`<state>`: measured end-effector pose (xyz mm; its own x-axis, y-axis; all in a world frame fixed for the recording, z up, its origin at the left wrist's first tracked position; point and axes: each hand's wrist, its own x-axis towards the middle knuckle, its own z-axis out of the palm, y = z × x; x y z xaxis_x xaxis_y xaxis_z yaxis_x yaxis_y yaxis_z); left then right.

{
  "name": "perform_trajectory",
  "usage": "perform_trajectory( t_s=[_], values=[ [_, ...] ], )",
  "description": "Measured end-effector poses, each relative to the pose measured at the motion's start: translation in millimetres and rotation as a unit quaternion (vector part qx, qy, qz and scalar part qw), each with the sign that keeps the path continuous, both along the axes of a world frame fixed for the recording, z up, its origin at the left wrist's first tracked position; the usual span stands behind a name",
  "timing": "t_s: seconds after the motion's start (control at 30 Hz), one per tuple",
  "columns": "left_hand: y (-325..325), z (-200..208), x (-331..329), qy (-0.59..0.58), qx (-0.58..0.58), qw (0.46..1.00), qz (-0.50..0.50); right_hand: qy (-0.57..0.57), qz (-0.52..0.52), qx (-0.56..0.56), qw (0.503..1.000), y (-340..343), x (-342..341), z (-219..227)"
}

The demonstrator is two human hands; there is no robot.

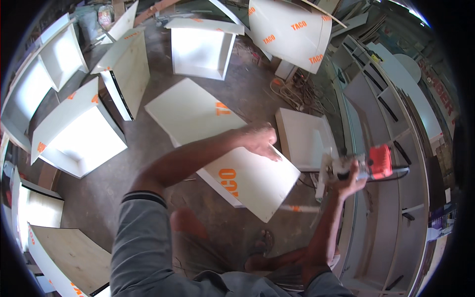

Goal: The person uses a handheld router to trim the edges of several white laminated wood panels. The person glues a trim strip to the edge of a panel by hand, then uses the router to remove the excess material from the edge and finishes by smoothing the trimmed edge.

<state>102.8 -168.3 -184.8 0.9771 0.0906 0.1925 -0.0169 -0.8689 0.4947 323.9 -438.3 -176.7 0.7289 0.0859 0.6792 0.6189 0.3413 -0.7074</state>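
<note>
A long white panel (262,183) with orange printing lies slantwise in front of me, on top of a white box whose side shows under its near edge. My left hand (257,141) reaches across it and grips its far edge, the fingers partly hidden. Off to the right, my right hand (350,182) is closed round a trim router (380,161) with a red motor end and a metallic base, slightly blurred. The router is held in the air, apart from the panel, with its cord trailing right.
Several white drawer boxes (79,143) stand around on the floor at left and back. Another shallow white box (304,138) lies just beyond the panel. Tangled cords (297,91) lie behind it. A long cabinet frame (381,213) runs along the right. My foot (264,241) is near the panel.
</note>
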Motion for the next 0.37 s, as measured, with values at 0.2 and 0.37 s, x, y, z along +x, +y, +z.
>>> perform_trajectory(
  t_s=[0.2,0.37],
  values=[
    [6.9,13.1,3.6,0.053,-0.103,0.993,0.039,-0.024,-0.042,-0.033,0.998,-23.6,-22.5,8.1],
    [66.0,-9.1,-40.2,-0.149,0.142,0.92,0.332,-0.007,-0.021,-0.023,0.999,-25.0,-13.7,0.6]
  ],
)
